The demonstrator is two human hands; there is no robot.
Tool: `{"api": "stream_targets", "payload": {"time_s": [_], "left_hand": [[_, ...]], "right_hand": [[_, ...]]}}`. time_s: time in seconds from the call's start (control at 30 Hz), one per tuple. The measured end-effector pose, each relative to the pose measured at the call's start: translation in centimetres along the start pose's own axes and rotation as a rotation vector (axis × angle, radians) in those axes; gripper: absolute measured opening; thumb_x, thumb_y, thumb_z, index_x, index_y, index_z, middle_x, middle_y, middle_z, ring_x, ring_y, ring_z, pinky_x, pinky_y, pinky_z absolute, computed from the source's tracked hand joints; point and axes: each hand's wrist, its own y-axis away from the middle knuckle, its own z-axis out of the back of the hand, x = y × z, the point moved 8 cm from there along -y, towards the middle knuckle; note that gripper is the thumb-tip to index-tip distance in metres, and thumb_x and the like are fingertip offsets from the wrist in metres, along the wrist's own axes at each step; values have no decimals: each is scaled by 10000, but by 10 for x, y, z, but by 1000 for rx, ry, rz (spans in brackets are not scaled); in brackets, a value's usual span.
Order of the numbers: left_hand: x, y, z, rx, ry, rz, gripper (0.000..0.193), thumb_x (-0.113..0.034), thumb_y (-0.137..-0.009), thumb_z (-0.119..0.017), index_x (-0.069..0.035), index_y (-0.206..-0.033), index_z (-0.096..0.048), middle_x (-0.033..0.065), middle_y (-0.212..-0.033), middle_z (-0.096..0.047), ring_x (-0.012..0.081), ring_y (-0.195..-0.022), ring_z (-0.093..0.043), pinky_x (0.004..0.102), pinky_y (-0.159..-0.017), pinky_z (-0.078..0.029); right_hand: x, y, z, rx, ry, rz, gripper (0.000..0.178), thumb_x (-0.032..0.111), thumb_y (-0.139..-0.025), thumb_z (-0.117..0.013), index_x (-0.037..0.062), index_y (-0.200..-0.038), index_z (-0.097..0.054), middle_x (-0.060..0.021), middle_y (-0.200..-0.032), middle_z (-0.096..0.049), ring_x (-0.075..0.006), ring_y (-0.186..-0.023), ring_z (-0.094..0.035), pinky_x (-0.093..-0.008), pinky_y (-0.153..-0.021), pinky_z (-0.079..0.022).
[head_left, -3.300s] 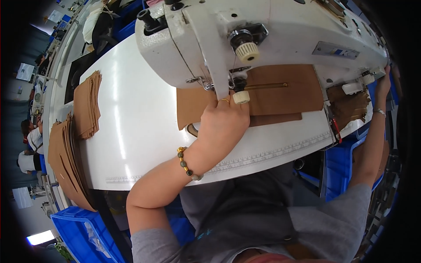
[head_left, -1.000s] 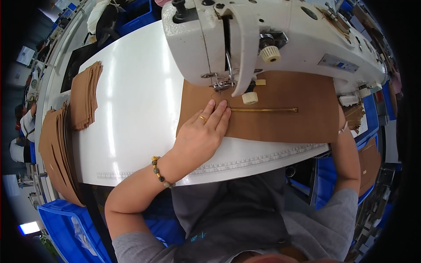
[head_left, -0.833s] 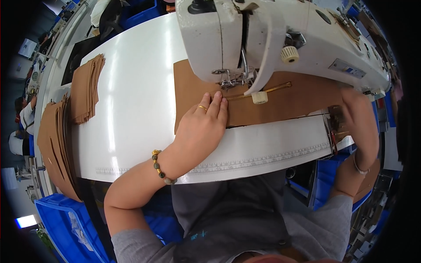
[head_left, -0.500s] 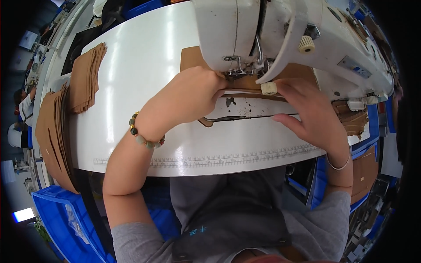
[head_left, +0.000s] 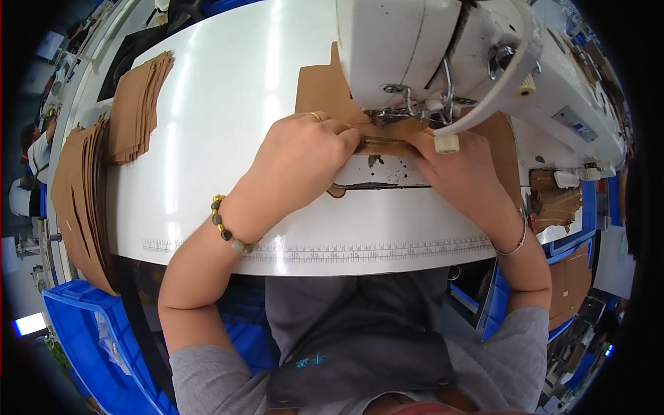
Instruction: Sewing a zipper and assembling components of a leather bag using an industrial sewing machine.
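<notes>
The brown sheet piece [head_left: 317, 88], like leather or card, lies under the needle area of a white sewing machine [head_left: 394, 52]. Along its near edge runs a short zipper [head_left: 382, 141] with metal-coloured teeth. My left hand [head_left: 304, 158] is closed, pinching this edge at the zipper's left end. At the other end, my right hand [head_left: 462, 168] has its fingers and thumb closed on the same edge, partly behind the machine's cream knob [head_left: 447, 144]. My hands cover both ends of the zipper, and the needle tip cannot be made out.
Two stacks of brown pieces [head_left: 138, 107] stand at the left of the white table [head_left: 207, 173]. More brown pieces [head_left: 553, 202] lie right of the machine. A ruler scale [head_left: 325, 251] runs along the near edge. Blue bins [head_left: 90, 339] flank me below; another person [head_left: 40, 155] sits far left.
My right hand has moved inward, its spread thumb and fingers closing on the brown edge. The zipper now shows between my hands. The view has shifted slightly.
</notes>
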Motion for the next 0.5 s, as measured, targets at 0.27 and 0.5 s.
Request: {"api": "stream_targets", "payload": {"time_s": [0.27,0.5], "left_hand": [[17,-7,-3,-24,52,12,177,-121,-852,-737,-119,-1024,-776,71,-798,-732,267,-729,-710,377,-634,-552],[15,-4,-1,-69,70,18,41,-82,-836,-680,-100,-858,-709,73,-763,-724,277,-756,-728,386,-634,-576]], "right_hand": [[3,2,6,-3,17,-76,267,162,-867,-755,137,-1132,-742,-69,-769,-666,-284,-652,-647,-417,-592,-504],[81,18,15,-132,-27,436,341,125,-818,-720,38,-1147,-724,9,-798,-576,-138,-646,-574,-261,-583,-475]]}}
